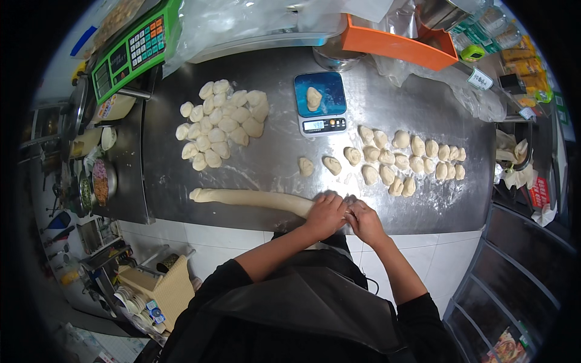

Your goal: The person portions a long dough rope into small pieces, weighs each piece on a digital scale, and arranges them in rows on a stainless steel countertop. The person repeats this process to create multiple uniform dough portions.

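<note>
A long dough rope (254,198) lies along the front of the steel worktable. My left hand (327,212) is closed around its right end. Right beside it, my right hand (361,217) has its fingers pinched on the tip of that end; the dough between the hands is mostly hidden. Ahead of them, one dough piece (313,99) sits on the blue plate of a digital kitchen scale (323,125) with a lit display. Several dough pieces (386,157) are spread to the right on floury steel. On the left lies a tight cluster of rounder dough balls (222,121).
The steel worktable (172,177) ends close to my body. Along its back stand a metal bowl (338,56), an orange box (399,47) and clear plastic bags (254,22). A green price scale (136,50) rises at the back left. Bowls of chopped filling (100,181) stand far left.
</note>
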